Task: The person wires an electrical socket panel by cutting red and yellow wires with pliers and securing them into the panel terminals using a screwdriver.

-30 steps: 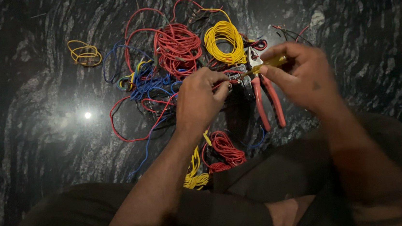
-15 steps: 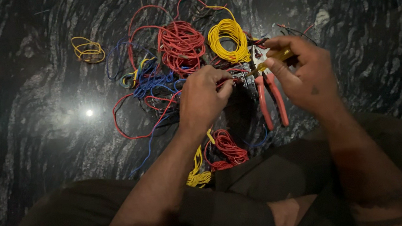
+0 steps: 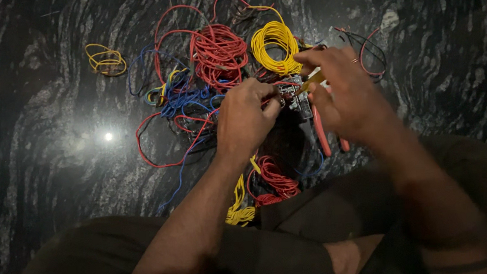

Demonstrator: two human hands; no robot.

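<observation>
Left hand (image 3: 245, 114): forearm reaching up from lower centre, back of hand uppermost, fingers curled in, thumb and fingertips pinched together at its right edge. Right hand (image 3: 345, 96): forearm entering from lower right, fingers bent in a closed grip, index finger extended toward upper left.

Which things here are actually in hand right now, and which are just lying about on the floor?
In hand:
left hand pinching a red wire
right hand on a yellow-handled tool
small grey part between the hands

Lying about:
red-handled pliers
yellow coil
red coil
blue wires
small yellow loop
</observation>
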